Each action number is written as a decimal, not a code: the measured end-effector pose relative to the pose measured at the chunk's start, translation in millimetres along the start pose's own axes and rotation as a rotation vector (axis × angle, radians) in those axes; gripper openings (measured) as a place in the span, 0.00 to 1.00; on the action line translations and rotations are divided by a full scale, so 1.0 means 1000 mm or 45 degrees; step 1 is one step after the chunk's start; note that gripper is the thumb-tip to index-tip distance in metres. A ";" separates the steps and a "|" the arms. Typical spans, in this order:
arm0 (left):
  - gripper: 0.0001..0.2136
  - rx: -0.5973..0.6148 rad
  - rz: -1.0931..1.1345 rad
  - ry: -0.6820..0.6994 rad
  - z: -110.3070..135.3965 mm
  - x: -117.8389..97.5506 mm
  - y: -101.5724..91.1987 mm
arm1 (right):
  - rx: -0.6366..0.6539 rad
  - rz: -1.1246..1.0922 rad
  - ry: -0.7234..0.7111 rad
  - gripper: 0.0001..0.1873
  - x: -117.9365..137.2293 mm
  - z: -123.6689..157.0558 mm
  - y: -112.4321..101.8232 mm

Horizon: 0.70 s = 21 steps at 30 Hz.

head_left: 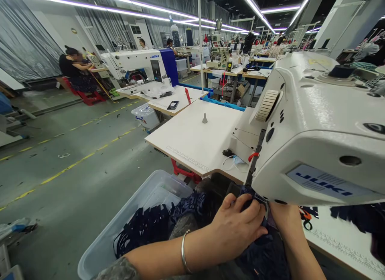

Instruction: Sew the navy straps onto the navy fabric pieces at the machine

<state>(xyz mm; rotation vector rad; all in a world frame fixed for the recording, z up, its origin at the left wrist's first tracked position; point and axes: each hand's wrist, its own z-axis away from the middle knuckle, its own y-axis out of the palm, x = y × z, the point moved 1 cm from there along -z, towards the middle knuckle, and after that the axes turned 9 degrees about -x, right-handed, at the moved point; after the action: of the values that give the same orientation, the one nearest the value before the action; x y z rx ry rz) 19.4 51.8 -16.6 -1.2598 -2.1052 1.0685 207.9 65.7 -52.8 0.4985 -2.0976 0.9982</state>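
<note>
A white JUKI sewing machine (319, 151) fills the right side, its head above both hands. My left hand (236, 228), a silver bangle on its wrist, has its fingers bent and closed on navy fabric (263, 256) near the needle area. The fabric hangs over my lap. Beside it, my right hand (284, 216) reaches under the machine head; its fingers are hidden by the head and the fabric. A clear plastic bin (120, 220) at my left contains dark navy strips (144, 228) of cloth.
The white machine table (192, 131) extends ahead, bearing a grey peg (205, 118). Orange-handled scissors (306, 218) lie right of the machine head. Beyond are a phone (173, 105), a second JUKI machine (138, 67) and a seated person (76, 71). Yellow lines mark the floor.
</note>
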 end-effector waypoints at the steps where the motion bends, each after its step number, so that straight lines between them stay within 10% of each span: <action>1: 0.18 -0.008 0.000 -0.008 0.000 0.000 0.000 | -0.002 -0.005 0.010 0.15 0.000 0.000 0.000; 21: 0.12 0.152 0.936 -0.398 -0.018 0.044 -0.017 | 0.222 -0.404 0.603 0.18 0.023 0.054 -0.020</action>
<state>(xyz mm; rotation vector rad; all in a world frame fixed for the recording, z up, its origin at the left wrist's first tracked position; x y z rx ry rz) 2.3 92.8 7.2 -1.9771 -1.7541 1.7589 180.8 10.1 -47.7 0.5937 -1.4691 0.9994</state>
